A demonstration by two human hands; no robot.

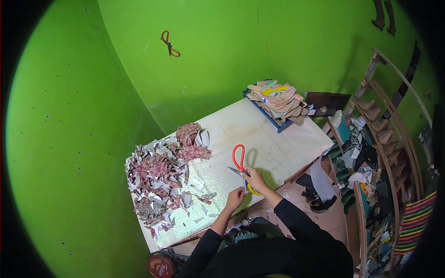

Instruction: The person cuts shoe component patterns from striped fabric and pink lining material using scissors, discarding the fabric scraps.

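A pair of scissors with one red and one yellow handle loop is spread wide over the table's front edge. My right hand is closed around the middle of it, near the pivot. One blade points left; the other points down towards my left hand. My left hand is curled, its fingertips at the end of the lower blade. Whether they grip the blade or some small thing is hidden. Under both hands lies the white table.
Pinkish and white scraps are heaped on the table's left. A blue crate of cut pieces stands at the far right corner. Other scissors hang on the green wall. A wooden rack stands at right, a round red tin below left.
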